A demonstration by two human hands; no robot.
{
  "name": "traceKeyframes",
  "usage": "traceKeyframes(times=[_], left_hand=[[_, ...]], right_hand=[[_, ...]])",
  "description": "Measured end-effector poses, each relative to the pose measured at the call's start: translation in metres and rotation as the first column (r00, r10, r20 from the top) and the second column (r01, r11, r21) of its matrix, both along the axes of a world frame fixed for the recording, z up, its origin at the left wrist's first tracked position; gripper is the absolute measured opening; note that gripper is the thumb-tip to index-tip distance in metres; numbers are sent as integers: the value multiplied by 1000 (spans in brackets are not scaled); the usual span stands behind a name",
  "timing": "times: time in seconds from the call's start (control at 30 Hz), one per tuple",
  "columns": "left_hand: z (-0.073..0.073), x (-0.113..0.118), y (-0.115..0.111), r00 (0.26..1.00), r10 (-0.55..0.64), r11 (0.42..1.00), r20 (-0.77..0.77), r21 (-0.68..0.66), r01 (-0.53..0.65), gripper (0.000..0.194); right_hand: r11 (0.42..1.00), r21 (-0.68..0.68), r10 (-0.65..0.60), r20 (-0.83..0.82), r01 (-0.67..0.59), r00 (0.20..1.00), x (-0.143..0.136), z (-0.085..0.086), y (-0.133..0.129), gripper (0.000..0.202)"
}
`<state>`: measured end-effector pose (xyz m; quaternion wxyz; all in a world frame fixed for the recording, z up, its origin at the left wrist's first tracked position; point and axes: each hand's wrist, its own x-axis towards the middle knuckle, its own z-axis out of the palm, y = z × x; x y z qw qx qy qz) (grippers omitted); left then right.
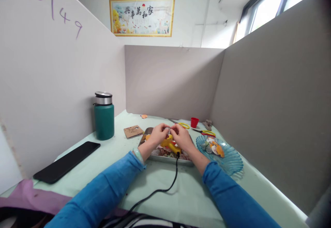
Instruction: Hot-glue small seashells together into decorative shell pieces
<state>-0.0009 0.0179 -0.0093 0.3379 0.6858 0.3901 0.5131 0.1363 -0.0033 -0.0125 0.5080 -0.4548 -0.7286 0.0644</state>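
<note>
My left hand (158,134) and my right hand (181,137) meet over a metal tray (162,159), both with fingers pinched. Between the fingertips shows a small pale, shiny piece, too small to name. Beneath the hands a yellow hot glue gun (173,147) lies on the tray, its black cord (165,189) running toward me. Colourful flat pieces (157,151) fill much of the tray, partly covered by my hands and the gun. To the right of my right hand, a blue glass plate (234,159) bears orange, white and patterned pieces (216,148).
Beyond the hands are yellow-handled scissors (184,125), red-and-yellow-handled scissors (207,133), a red cup (194,122) and a grey object (207,124). At left stand a green bottle (104,121), a black phone-like slab (67,161) and a brown card (133,131). Partitions enclose three sides.
</note>
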Motion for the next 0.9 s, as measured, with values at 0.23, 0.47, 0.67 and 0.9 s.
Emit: traceKeyframes(times=[0.23,0.47,0.67,0.9], left_hand=[[-1,0,0,999,-34,999,8,8,33,16],[2,2,-6,919,-171,968,355,-116,224,19],[8,0,-13,915,-226,949,334,-138,284,18],[9,0,-12,922,-216,946,321,-165,279,22]], right_hand=[[999,-3,-32,4,32,999,-1,1,-1,15],[998,70,1,2,-2,1000,-4,4,-10,21],[987,122,-108,56,101,993,-4,3,-10,16],[978,150,-158,76,145,985,-3,0,-7,16]])
